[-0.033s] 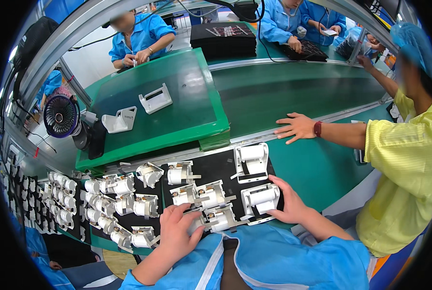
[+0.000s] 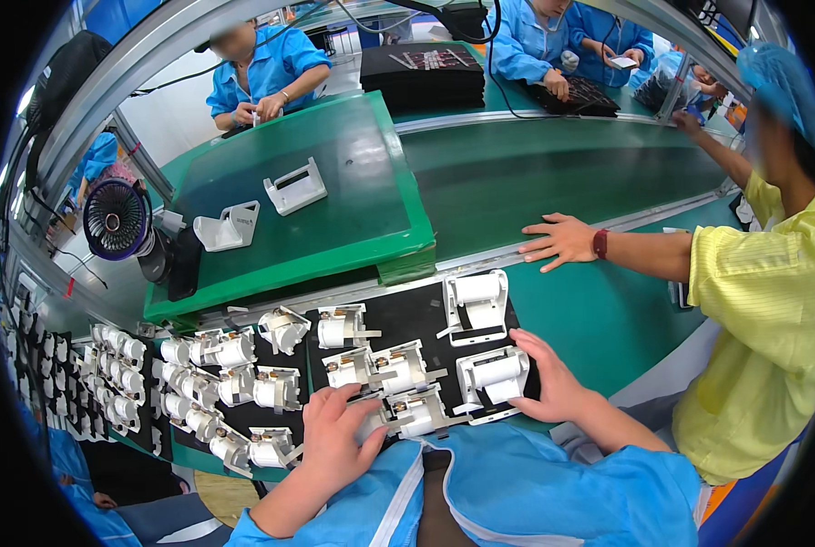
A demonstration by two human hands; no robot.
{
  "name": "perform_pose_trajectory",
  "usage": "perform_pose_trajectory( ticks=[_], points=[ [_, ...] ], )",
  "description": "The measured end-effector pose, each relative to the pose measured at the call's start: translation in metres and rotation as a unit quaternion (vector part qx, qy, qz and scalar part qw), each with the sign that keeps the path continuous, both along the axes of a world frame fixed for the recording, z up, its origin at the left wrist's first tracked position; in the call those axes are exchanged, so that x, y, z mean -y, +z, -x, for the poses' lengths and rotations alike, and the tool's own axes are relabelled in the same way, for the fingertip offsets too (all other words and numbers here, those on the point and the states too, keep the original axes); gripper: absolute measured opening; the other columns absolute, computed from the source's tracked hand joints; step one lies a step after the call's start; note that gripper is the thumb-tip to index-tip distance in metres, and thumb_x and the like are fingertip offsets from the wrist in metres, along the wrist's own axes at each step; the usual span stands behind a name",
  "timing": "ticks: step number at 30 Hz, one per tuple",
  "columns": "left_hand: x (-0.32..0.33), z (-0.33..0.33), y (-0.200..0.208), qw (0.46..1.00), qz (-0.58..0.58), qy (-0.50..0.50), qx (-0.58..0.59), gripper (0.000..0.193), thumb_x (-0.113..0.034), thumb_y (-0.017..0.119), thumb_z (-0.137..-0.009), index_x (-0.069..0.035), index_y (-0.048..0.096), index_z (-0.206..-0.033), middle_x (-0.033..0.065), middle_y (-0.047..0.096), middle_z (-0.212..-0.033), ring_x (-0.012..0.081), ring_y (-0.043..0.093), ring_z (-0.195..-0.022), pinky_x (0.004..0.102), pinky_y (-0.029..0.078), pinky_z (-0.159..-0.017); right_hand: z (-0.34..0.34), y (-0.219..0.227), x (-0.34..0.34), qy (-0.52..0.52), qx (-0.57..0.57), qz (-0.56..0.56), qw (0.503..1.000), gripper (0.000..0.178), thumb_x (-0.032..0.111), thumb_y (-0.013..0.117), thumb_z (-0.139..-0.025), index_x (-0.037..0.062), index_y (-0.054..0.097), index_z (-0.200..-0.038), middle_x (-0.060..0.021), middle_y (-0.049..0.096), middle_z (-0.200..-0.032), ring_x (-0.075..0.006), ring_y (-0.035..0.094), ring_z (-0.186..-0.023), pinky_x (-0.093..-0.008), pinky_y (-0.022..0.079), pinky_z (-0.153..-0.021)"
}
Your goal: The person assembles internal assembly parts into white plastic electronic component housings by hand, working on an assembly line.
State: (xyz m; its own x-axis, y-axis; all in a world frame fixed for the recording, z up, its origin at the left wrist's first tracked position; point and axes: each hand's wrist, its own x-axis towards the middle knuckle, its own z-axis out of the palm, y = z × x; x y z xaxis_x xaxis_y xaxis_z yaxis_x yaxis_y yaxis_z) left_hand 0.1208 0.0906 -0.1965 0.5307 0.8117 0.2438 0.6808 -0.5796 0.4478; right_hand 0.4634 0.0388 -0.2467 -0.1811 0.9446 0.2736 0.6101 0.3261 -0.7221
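Observation:
My left hand (image 2: 334,439) rests over the front left of a black foam mat (image 2: 423,335), thumb and fingers closed around a white cylindrical part (image 2: 371,417) that is partly hidden. Just right of it lies a white cylinder assembly with metal tabs (image 2: 418,415), and another such assembly (image 2: 398,367) sits behind. At the mat's right side is a white bracket with a roller (image 2: 497,372). My right hand (image 2: 558,383) lies along its right edge, fingers and thumb apart, fingertips at the bracket. A second white bracket (image 2: 474,305) lies behind that one.
More mats with white assemblies (image 2: 234,387) run to the left. Beyond is a green raised board (image 2: 353,155) bearing two white brackets (image 2: 295,187). A small black fan (image 2: 116,219) stands left. A co-worker's hand (image 2: 558,242) lies on the bench edge at right.

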Motion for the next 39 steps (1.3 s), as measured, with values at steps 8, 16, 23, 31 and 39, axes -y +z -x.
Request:
perform_pose_trajectory(
  ticks=[8, 16, 23, 31, 39],
  points=[
    [0.0, -0.002, 0.003, 1.0, -0.002, -0.016, 0.013, 0.04, -0.022, 0.079, -0.068, -0.013, 0.068, -0.105, 0.0126, 0.057, -0.119, 0.0339, 0.051, -0.107, 0.0437, 0.04, -0.089, 0.063, 0.081, -0.103, 0.321, 0.273, -0.202, 0.884, 0.028, 0.01, 0.063, -0.079, 0.0102, 0.059, -0.106, -0.0065, 0.059, -0.111, -0.0257, 0.052, -0.115, -0.0402, 0.042, -0.091],
    [-0.012, 0.063, 0.046, 0.998, -0.031, 0.021, -0.046, 0.048, -0.021, 0.082, -0.064, -0.011, 0.066, -0.108, 0.0163, 0.056, -0.12, 0.0377, 0.05, -0.108, 0.0467, 0.04, -0.093, 0.102, 0.045, -0.138, 0.456, 0.307, -0.156, 0.821, 0.029, 0.011, 0.054, -0.084, 0.0111, 0.055, -0.113, -0.0059, 0.056, -0.095, -0.0219, 0.059, -0.094, -0.0347, 0.044, -0.078],
    [-0.184, 0.041, 0.07, 0.985, 0.071, 0.091, 0.127, 0.071, -0.023, 0.079, -0.071, -0.005, 0.048, -0.132, 0.0221, 0.05, -0.129, 0.0396, 0.049, -0.117, 0.0466, 0.041, -0.099, 0.105, 0.05, -0.146, 0.459, 0.353, -0.116, 0.807, 0.034, 0.011, 0.055, -0.085, 0.0148, 0.058, -0.119, -0.007, 0.055, -0.1, -0.0233, 0.055, -0.099, -0.0369, 0.043, -0.081],
    [-0.306, -0.057, 0.007, 0.893, -0.047, 0.385, 0.228, 0.111, -0.043, 0.085, -0.062, -0.007, 0.025, -0.148, 0.0266, 0.045, -0.134, 0.04, 0.042, -0.127, 0.0481, 0.04, -0.102, 0.103, 0.056, -0.148, 0.445, 0.363, -0.08, 0.815, 0.045, 0.007, 0.06, -0.079, 0.0123, 0.054, -0.124, -0.0148, 0.048, -0.136, -0.0284, 0.052, -0.115, -0.039, 0.043, -0.085],
    [-0.339, -0.023, -0.016, 0.884, -0.081, 0.404, 0.219, 0.103, -0.031, 0.08, -0.063, 0.008, 0.026, -0.142, 0.0283, 0.049, -0.129, 0.0418, 0.048, -0.121, 0.0459, 0.038, -0.105, 0.092, 0.077, -0.141, 0.36, 0.075, 0.006, 0.93, 0.07, 0.005, 0.075, -0.062, 0.0049, 0.046, -0.127, -0.0194, 0.044, -0.141, -0.0356, 0.044, -0.13, -0.0461, 0.039, -0.104]
  ],
)
